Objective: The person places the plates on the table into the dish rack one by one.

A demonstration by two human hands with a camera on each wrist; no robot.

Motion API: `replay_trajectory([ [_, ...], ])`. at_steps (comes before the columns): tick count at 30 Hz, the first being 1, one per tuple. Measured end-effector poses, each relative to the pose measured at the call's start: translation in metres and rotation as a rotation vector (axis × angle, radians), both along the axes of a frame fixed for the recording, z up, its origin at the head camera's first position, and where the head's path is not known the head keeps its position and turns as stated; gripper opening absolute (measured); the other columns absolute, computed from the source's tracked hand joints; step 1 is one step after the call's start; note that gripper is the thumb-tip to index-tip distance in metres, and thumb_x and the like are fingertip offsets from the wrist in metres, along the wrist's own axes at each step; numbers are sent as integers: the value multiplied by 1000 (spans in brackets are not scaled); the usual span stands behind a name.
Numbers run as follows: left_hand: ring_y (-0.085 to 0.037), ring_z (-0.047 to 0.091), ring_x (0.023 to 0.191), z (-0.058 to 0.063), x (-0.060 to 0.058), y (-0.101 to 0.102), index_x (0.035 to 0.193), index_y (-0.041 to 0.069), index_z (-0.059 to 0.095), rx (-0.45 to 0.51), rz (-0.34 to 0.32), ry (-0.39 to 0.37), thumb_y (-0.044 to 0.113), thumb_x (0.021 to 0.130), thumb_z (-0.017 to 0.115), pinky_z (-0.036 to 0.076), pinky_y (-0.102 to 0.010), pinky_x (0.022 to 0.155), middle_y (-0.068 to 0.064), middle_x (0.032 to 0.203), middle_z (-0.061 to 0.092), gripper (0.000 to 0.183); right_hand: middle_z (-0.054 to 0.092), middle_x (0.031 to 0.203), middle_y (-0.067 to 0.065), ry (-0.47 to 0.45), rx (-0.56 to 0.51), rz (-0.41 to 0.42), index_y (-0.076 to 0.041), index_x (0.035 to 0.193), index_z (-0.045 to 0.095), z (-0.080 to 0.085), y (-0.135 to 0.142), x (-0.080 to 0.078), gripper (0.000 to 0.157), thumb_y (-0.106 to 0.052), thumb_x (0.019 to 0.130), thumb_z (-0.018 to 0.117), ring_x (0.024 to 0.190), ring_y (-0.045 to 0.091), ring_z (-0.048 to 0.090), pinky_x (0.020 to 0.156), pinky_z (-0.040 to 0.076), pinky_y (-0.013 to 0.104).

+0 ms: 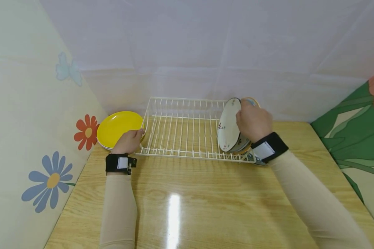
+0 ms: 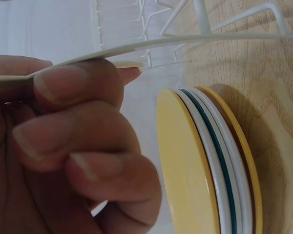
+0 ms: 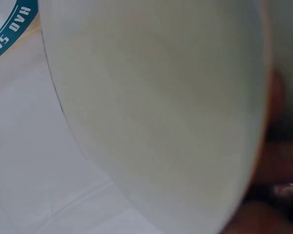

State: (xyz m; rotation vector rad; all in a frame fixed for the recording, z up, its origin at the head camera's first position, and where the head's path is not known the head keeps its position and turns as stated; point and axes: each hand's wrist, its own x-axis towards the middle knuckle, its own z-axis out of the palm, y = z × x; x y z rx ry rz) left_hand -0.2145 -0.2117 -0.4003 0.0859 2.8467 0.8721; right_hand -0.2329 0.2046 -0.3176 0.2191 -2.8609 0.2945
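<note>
A white wire dish rack (image 1: 187, 154) stands on the wooden table against the back wall. My left hand (image 1: 127, 141) grips the wire at its left end; in the left wrist view the fingers (image 2: 78, 131) curl around that white wire. At the rack's right end, my right hand (image 1: 256, 121) holds a white plate (image 1: 229, 128) by its rim. This plate has a dark edge and small red floral sprigs, and stands tilted upright. Other plates behind it are mostly hidden by the hand. In the right wrist view a pale plate surface (image 3: 156, 107) fills most of the frame.
A stack of plates with a yellow plate (image 1: 119, 128) on top lies left of the rack, close to the flowered left wall (image 1: 18, 121). In the right wrist view, a teal rim (image 3: 12, 27) with white lettering shows. The table (image 1: 212, 193) extends in front.
</note>
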Motion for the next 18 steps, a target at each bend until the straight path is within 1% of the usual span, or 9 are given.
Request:
replay_trajectory([
  [1,-33,57,109,0,0,0,148,0,53,0,-3,2,38,115,23,45,-52,107,-19,117,65,59,64,71,24,-3,16,1,7,132,56,-1,-1,0,38,-12,101,48,52,36,56,44,42,48],
  [2,-33,57,110,0,0,0,150,0,51,2,-6,2,38,115,23,44,-52,108,-20,121,64,59,62,67,21,-8,32,4,7,133,56,-2,-1,0,38,-12,101,49,50,34,55,42,42,46],
  [3,-33,57,110,0,0,0,150,0,51,2,-7,3,38,115,23,44,-52,108,-20,120,64,59,60,64,19,-10,46,5,6,134,56,-3,-2,0,38,-12,102,49,49,32,54,41,41,44],
  [5,-33,57,108,0,0,0,148,0,53,3,-9,6,38,115,23,45,-50,105,-19,113,64,58,58,61,16,-20,66,9,5,136,56,-5,-2,-1,39,-11,102,50,48,29,53,40,40,42],
  [6,-33,57,106,0,0,0,148,0,54,2,-8,4,38,115,24,45,-49,102,-18,106,64,58,57,60,15,-27,74,11,5,138,55,-6,-3,-2,40,-11,102,50,48,28,52,40,39,41],
  [8,-33,57,101,-1,-1,1,144,1,57,3,-3,-2,40,115,24,43,-47,95,-14,89,55,59,57,60,13,-42,77,14,5,140,55,-7,-3,-3,41,-10,102,51,48,27,52,40,40,40],
  [10,-33,57,98,-1,-2,1,140,0,59,1,3,-5,41,114,25,42,-46,92,-10,82,49,59,58,61,14,-50,75,13,6,140,54,-7,-3,-4,41,-9,102,50,48,27,52,40,40,41],
  [14,-33,57,96,-1,-3,0,132,-1,62,0,10,-11,42,114,25,42,-46,91,-8,79,45,59,60,64,15,-50,75,5,5,133,58,-8,-5,-7,36,-7,101,50,49,28,54,41,41,42],
  [18,-34,56,99,-1,-2,0,136,-1,61,-3,3,-5,41,115,25,43,-47,94,-13,85,51,59,63,68,19,-50,94,-11,6,128,60,-9,-7,-8,33,-10,100,51,52,32,58,44,45,47],
])
